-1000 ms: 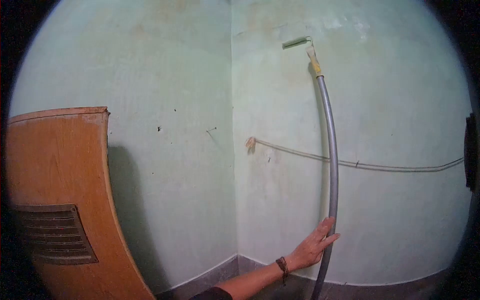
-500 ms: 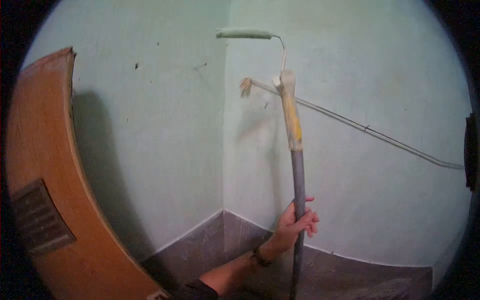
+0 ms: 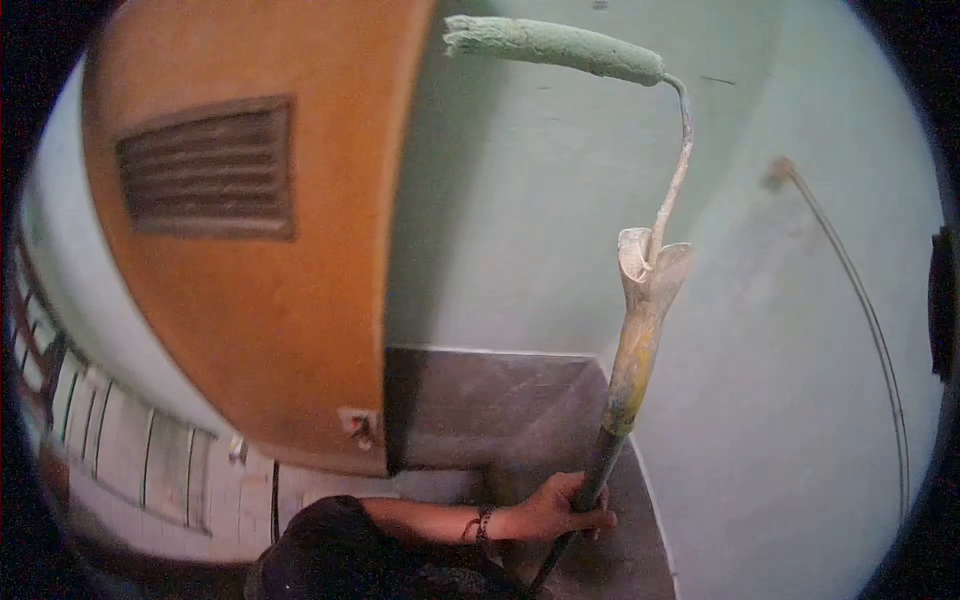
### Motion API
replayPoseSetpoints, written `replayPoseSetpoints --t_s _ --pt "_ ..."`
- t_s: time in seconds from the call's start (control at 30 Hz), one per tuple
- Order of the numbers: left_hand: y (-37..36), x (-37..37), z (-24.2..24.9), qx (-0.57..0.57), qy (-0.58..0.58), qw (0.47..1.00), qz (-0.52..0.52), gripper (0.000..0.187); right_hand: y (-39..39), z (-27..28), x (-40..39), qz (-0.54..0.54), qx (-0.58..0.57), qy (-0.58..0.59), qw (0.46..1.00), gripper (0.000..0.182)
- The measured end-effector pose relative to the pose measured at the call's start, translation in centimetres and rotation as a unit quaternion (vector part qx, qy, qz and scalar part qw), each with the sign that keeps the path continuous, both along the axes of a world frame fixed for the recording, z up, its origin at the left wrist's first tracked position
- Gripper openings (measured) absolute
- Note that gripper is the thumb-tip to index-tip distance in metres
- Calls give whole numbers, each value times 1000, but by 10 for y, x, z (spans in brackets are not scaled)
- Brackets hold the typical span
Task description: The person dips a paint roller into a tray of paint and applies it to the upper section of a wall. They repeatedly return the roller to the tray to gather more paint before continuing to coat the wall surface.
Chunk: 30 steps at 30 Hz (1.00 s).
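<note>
My left hand (image 3: 548,510) is closed around the dark pole of a paint roller (image 3: 560,48), with a beaded bracelet at the wrist. The roller's sleeve is coated in pale green paint and stands high in the view, near the wall but with any contact hard to judge. A bent wire frame (image 3: 675,185) joins it to a paint-spattered, yellowish handle piece (image 3: 633,365) with a split, flared top. The pole's lower end runs out of sight behind the hand. My right hand is out of view.
At the left an orange wooden door (image 3: 330,310) stands open, with a brown louvred vent (image 3: 210,168) and a latch (image 3: 358,425). Pale green walls (image 3: 540,220) meet behind the roller above a dark skirting band (image 3: 500,400). A cable (image 3: 860,280) runs along the right wall.
The view has swung left, bringing the door further in. The roller now appears larger and closer, its pole leaning to the right at the top. My left hand keeps its hold.
</note>
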<state>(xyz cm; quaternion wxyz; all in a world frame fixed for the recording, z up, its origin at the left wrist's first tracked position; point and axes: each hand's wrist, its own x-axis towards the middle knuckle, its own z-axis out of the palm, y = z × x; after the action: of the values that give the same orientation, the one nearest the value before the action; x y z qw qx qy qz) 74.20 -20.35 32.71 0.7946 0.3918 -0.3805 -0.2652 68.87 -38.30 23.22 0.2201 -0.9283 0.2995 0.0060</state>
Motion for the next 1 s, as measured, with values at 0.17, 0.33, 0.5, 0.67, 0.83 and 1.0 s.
replayPoseSetpoints --t_s 0.17,0.33,0.5,0.67,0.83,1.0 --pt "61 3 -21 12 -15 985 170 17 7 -45 36 200 -3 47 979 42" --pt "151 -17 -42 -58 138 884 443 15 25 -92 53 394 9 101 914 39" --pt "248 -21 -98 -13 257 680 687 29 54 -138 53 526 40 149 836 37" --pt "376 -22 -162 6 319 568 758 33 70 -163 22 572 90 190 793 35" --pt "417 -21 -278 -30 397 461 793 23 99 -98 43 583 97 238 771 32" --pt "336 -40 -405 -80 593 396 696 10 124 -16 75 622 -24 250 742 31"
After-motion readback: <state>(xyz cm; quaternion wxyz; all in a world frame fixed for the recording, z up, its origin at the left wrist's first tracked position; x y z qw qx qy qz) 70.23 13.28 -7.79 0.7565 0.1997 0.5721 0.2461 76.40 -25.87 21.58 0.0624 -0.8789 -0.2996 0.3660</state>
